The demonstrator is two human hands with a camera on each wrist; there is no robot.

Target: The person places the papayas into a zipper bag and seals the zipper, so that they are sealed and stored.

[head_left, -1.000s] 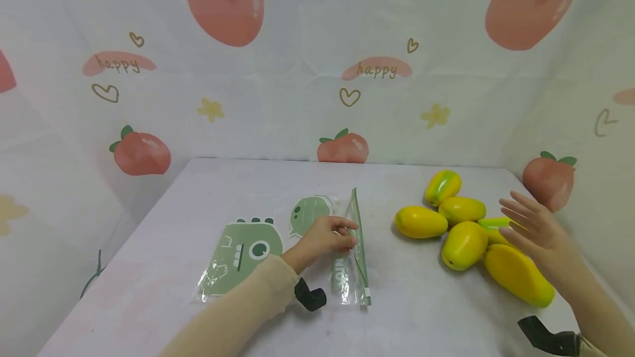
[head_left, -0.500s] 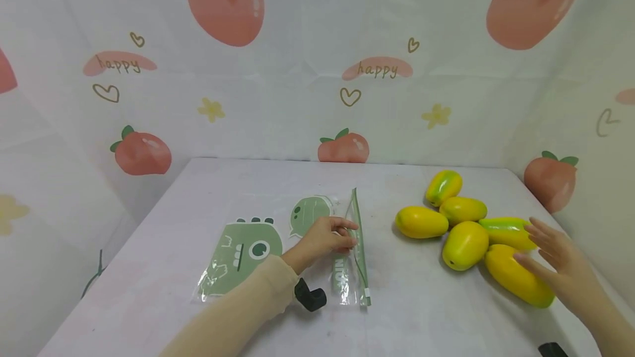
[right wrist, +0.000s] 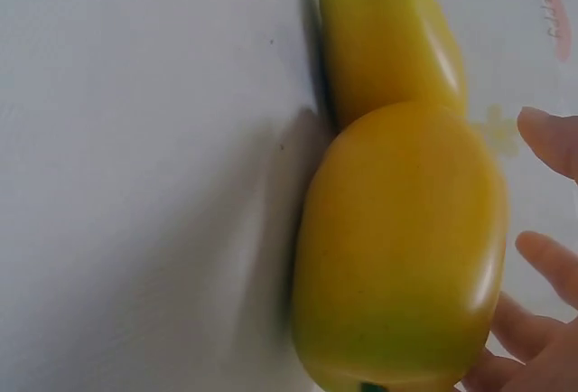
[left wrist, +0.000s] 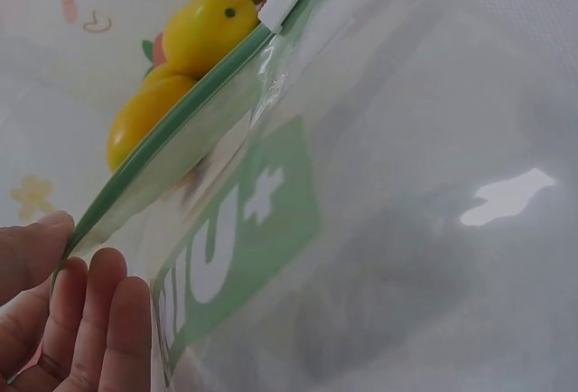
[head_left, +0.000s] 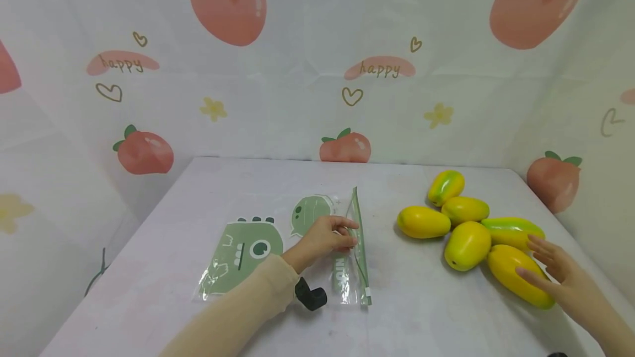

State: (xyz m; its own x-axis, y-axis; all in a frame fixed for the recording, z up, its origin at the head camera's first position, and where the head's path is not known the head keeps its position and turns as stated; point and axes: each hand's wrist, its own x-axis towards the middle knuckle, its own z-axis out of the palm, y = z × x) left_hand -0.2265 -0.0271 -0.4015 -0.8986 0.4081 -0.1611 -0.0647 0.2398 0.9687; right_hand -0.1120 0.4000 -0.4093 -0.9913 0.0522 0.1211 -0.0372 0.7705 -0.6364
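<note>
Big picture first: a printed fruit-pattern backdrop [head_left: 297, 87] behind, and in front of it one pale surface [head_left: 392, 318] carrying everything. Lying flat on it, left of centre, is one clear bag [head_left: 259, 251] with a green dinosaur print, its green zip strip [head_left: 361, 247] along the right-hand end.

Over to the right, apart from the bag, count them: six yellow-green fruits [head_left: 466, 244], bunched close together.

Two hands in play now! The left hand [head_left: 322, 236] has a narrow grip, thumb and fingers pinching the bag's edge at the strip. The right hand [head_left: 559, 273] has a wide grip, fingers spread beside the nearest fruit [head_left: 511, 266], holding nothing; whether a fingertip touches, I can't tell.

Smallest of all, one white slider [head_left: 367, 292], sitting at the strip's near end.

How far along? Early, by my reading: the bag's mouth looks parted, so that much seems done. No fruit shows inside, none is lifted; all six rest outside, so handling them looks to be what's left.
</note>
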